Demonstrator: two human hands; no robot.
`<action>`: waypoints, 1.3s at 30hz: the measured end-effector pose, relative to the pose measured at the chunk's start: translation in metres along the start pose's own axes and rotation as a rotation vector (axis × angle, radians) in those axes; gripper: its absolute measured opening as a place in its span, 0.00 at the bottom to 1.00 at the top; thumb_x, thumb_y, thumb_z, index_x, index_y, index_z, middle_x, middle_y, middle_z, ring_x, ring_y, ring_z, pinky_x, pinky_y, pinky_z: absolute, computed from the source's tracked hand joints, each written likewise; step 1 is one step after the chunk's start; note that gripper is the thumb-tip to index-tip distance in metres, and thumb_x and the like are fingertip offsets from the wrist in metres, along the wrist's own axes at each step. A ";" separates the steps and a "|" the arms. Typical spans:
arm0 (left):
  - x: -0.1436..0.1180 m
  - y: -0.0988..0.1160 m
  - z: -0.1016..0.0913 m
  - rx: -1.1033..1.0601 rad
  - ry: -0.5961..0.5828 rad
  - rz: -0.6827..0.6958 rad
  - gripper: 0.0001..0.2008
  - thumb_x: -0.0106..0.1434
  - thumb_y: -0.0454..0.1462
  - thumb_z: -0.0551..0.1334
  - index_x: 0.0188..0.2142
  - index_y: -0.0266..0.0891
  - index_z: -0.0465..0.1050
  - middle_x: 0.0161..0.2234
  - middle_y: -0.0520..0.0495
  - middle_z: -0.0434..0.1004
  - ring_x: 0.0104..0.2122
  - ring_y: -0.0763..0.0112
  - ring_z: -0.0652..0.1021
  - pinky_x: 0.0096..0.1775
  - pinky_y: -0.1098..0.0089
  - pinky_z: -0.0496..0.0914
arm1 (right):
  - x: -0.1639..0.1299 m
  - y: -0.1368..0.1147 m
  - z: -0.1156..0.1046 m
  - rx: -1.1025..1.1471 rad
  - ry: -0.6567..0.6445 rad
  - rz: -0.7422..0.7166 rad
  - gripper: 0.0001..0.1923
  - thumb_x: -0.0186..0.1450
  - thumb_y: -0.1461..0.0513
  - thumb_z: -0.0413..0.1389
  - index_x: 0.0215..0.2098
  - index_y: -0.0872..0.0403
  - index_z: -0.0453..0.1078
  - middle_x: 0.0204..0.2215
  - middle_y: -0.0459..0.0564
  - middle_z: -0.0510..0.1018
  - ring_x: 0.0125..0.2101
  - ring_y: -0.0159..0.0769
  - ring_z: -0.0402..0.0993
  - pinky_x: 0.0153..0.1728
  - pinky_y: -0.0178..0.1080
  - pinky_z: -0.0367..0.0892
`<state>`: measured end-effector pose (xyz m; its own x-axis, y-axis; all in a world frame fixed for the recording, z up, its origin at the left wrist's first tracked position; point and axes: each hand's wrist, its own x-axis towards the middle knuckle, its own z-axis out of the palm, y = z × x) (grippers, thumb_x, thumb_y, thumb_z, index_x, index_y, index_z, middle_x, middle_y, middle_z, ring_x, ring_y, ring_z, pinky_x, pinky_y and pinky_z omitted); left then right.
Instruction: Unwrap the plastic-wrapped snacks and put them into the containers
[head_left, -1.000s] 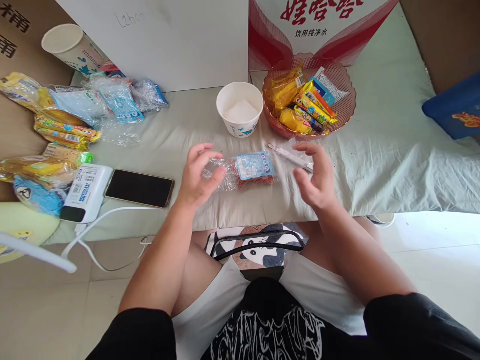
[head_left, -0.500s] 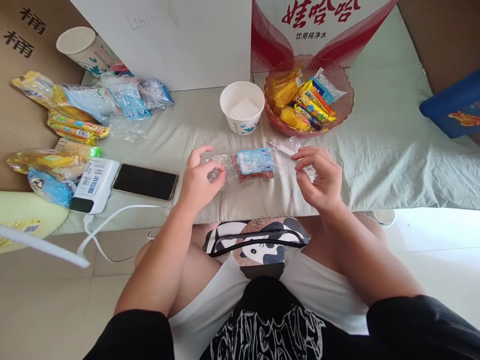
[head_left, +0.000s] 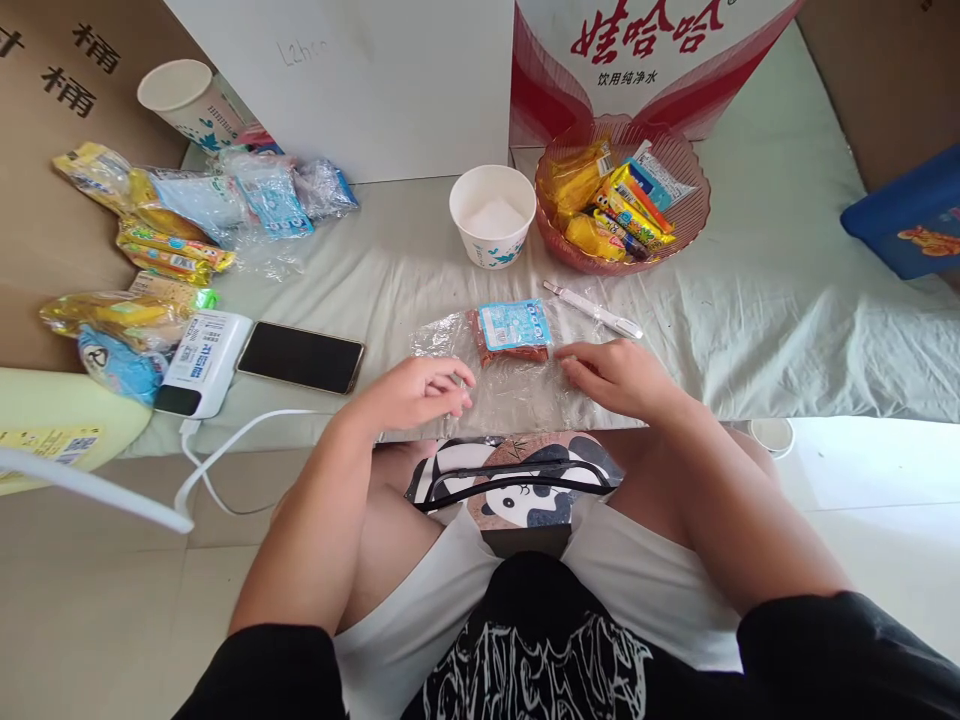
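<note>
A small snack packet (head_left: pixel 514 328) with a blue label and reddish-brown contents lies in front of me. Clear plastic film (head_left: pixel 517 392) spreads out around and under it. To its lower left is my left hand (head_left: pixel 424 392), fingers loosely bent and apart, with nothing visible in them. My right hand (head_left: pixel 619 378) rests low at the packet's right, its fingers stretched toward the packet's edge over the film; whether they touch the film I cannot tell. Just beyond that hand lies a slim white pen-like tool (head_left: pixel 596 310).
Behind the packet stand a paper cup (head_left: pixel 493 245) with white contents and a pink glass bowl (head_left: pixel 626 255) of wrapped snacks. On the left are a phone (head_left: pixel 301 357), a white power bank (head_left: pixel 204 362) with a cable, and several snack packs (head_left: pixel 176 250). Boxes line the back.
Both hands have come down and nearer to me; the right has also moved inward, uncovering the white tool. The film now lies spread in front of the packet.
</note>
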<state>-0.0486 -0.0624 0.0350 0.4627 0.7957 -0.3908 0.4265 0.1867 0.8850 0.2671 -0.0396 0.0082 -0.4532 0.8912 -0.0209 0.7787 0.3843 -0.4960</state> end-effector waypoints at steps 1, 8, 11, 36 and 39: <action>0.003 -0.003 -0.001 -0.026 0.117 0.030 0.09 0.59 0.44 0.66 0.36 0.43 0.76 0.29 0.47 0.84 0.25 0.64 0.83 0.29 0.67 0.75 | 0.002 -0.001 0.002 -0.053 0.003 0.039 0.20 0.72 0.54 0.52 0.53 0.51 0.80 0.24 0.45 0.83 0.26 0.40 0.79 0.28 0.40 0.66; 0.035 -0.018 -0.010 0.421 0.608 0.302 0.32 0.44 0.46 0.76 0.50 0.42 0.78 0.59 0.38 0.76 0.62 0.47 0.74 0.65 0.49 0.67 | 0.017 -0.009 0.018 0.131 0.244 -0.020 0.34 0.68 0.59 0.53 0.71 0.55 0.57 0.55 0.59 0.83 0.32 0.39 0.82 0.35 0.44 0.75; 0.047 -0.017 -0.010 0.417 0.514 0.223 0.17 0.54 0.44 0.69 0.43 0.41 0.78 0.57 0.38 0.77 0.57 0.50 0.77 0.62 0.50 0.69 | 0.027 -0.014 0.028 0.195 0.344 -0.192 0.17 0.68 0.59 0.54 0.55 0.51 0.67 0.60 0.61 0.77 0.50 0.45 0.81 0.47 0.49 0.78; 0.060 0.014 0.010 -0.664 0.357 -0.020 0.13 0.52 0.43 0.68 0.28 0.41 0.66 0.25 0.56 0.63 0.18 0.81 0.64 0.16 0.77 0.43 | 0.035 -0.023 0.054 0.303 0.230 -0.270 0.28 0.65 0.56 0.59 0.64 0.49 0.67 0.56 0.59 0.73 0.57 0.51 0.74 0.59 0.57 0.73; 0.059 0.013 0.012 -0.630 0.387 -0.012 0.11 0.54 0.42 0.67 0.29 0.41 0.66 0.25 0.56 0.64 0.18 0.81 0.62 0.16 0.78 0.44 | 0.034 -0.023 0.055 0.309 0.270 -0.240 0.26 0.66 0.55 0.60 0.62 0.48 0.69 0.56 0.59 0.74 0.56 0.50 0.75 0.59 0.57 0.73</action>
<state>-0.0066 -0.0201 0.0207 0.1042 0.9161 -0.3872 -0.1513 0.3994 0.9042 0.2101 -0.0318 -0.0286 -0.4436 0.8324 0.3320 0.4814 0.5338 -0.6952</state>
